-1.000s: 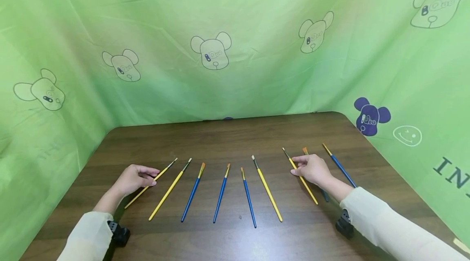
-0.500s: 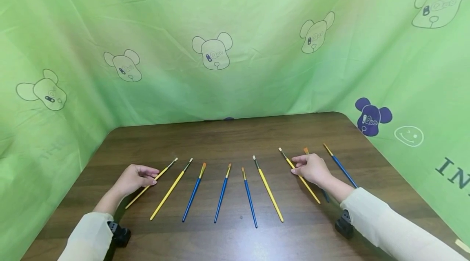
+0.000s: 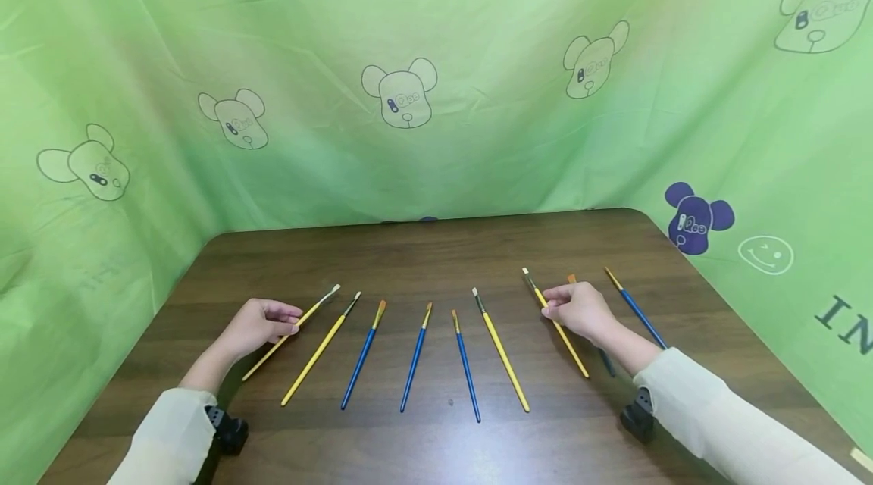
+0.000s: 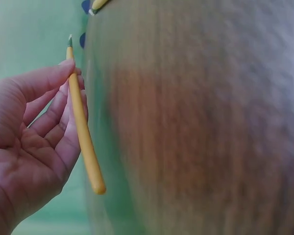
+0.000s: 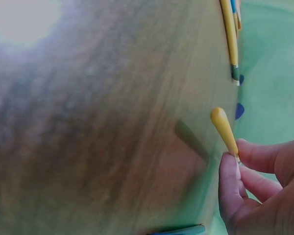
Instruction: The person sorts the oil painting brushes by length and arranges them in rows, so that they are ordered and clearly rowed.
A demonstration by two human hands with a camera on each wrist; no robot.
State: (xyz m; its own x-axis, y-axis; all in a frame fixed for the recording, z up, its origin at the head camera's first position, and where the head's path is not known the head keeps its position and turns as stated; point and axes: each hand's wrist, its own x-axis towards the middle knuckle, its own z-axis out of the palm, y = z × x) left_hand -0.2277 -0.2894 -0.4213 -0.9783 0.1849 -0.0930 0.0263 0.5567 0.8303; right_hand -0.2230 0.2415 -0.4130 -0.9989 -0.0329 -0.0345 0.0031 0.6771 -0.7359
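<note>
My left hand (image 3: 247, 331) pinches a slim yellow paintbrush (image 3: 314, 310) between thumb and fingers at the left of the row. In the left wrist view, this paintbrush (image 4: 82, 120) slants with its handle end toward the camera. At the right, my right hand (image 3: 580, 311) pinches another yellow paintbrush (image 3: 571, 351), its pale bristles pointing away from me. The right wrist view shows its rounded handle end (image 5: 222, 128) above the table, with a shadow beneath. Partly hidden behind the right hand lies a blue paintbrush (image 3: 606, 363) with orange bristles.
Between the hands, several paintbrushes lie fanned on the brown wooden table (image 3: 382, 258), among them a yellow one (image 3: 320, 349) and a blue one (image 3: 415, 360). A further blue paintbrush (image 3: 639, 314) lies beyond the right wrist. Green printed cloth (image 3: 307, 38) hangs round the table.
The left hand has risen slightly with its yellow paintbrush. The right hand's paintbrush has shifted a little, its bristle end now higher. The head view has drifted slightly; the other paintbrushes stay put.
</note>
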